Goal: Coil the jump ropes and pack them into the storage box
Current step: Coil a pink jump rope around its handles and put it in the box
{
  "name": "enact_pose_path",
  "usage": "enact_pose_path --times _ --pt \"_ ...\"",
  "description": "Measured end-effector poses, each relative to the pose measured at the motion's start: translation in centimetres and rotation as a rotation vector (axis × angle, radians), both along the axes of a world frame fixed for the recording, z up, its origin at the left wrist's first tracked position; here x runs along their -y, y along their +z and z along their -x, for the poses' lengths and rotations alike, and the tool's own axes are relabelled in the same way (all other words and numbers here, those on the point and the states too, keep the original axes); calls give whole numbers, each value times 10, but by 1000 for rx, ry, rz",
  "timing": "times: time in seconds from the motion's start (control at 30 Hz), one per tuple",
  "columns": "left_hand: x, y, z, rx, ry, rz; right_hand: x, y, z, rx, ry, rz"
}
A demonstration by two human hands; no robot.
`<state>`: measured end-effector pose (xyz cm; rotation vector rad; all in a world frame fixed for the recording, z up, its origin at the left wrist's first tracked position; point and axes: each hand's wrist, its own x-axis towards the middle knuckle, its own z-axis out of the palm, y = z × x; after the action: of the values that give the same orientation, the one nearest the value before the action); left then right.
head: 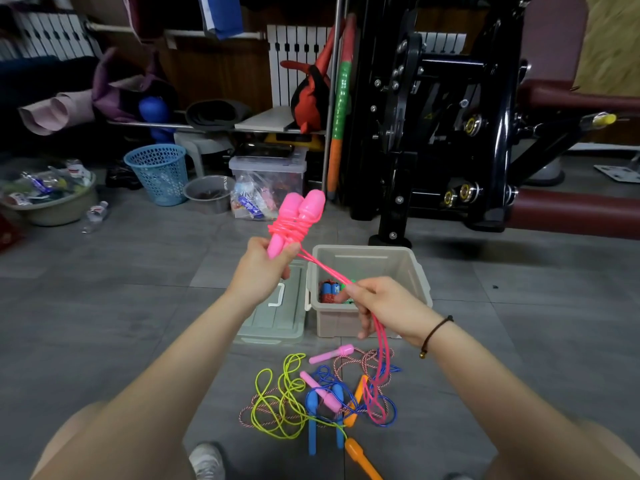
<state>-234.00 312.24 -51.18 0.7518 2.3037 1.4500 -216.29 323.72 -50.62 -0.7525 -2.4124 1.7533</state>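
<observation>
Step in hand: the pink jump rope [380,358] is being wound around its two handles [301,216], which are being held side by side just above the centre of the frame; several turns are already lying tight around them
Left hand: the lower ends of the handles are being gripped by the left hand [261,268], with its fingers curled round them
Right hand: the loose doubled cord is being pinched by the right hand [384,303] right of centre, its fingers closed on it; the slack is trailing down to the floor [104,306]
Storage box: the storage box [412,268] is standing open on the floor behind the hands, with its lid [277,320] lying just to its left; bundled ropes [329,292] are being stored in its near left corner, though how many cannot be told
Left to do: a loose tangle of ropes [322,393] is lying uncoiled at lower centre, with yellow-green, blue, braided and orange-handled ones among them
Progress: judged as partway; some ropes are packed, one is being coiled, and several are waiting
</observation>
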Motion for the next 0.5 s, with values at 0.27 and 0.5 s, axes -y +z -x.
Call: enact_pose_path --times 0.27,0.5 --pt "-6 -13 1 106 -107 30 -12 -6 -5 55 -184 -158" --pt "-10 -11 -3 -82 -7 0 -6 -8 -5 0 -201 -686"
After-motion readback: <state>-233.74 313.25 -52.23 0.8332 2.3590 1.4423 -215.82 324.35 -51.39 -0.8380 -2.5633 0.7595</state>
